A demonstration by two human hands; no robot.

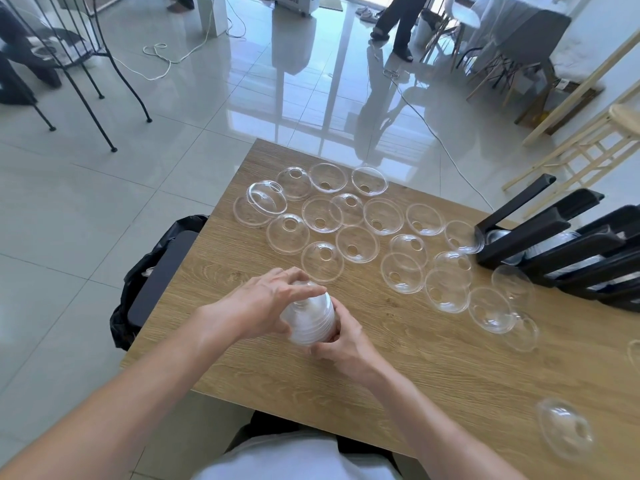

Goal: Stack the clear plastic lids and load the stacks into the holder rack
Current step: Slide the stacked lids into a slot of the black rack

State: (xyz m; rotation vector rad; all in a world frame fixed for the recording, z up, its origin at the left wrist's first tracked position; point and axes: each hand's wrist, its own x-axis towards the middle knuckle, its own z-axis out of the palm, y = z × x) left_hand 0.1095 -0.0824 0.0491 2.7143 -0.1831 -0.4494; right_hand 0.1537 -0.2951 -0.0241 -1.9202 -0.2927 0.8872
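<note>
- Both forearms reached in from the near edge of the tabletop point(398, 393), and between them the left hand point(263, 303) and the right hand point(341, 344) held one stack of lids point(309, 318) just above the wood.
- Left fingers point(298, 284) were curled over the top dome of the stack, and the right fingers were wrapped around its lower rim, so both hands were clamped on it.
- Beyond the stack, many loose lids point(356, 249) lay spread out, some dome up and some dome down, several of them overlapping.
- To the right of the stack, well apart from it, stood the black holder rack point(554, 251), and some lids seemed to sit already in its slots.
- Risk one: the lids looked thin and slippery, so I judged that uneven pressure from the top hand could tilt one lid inside the stack and jam it or crack it.
- Risk two: if the right hand loosened, the lower lids could slide out and fall on the tabletop.
- Risk three: one single lid point(564, 433) lay close to the near right edge, far to the right of the stack, and a passing sleeve or elbow could push it off.
- Risk four: carrying the stack toward the rack would pass over the loose lids beside it, and a low path could scatter them.
</note>
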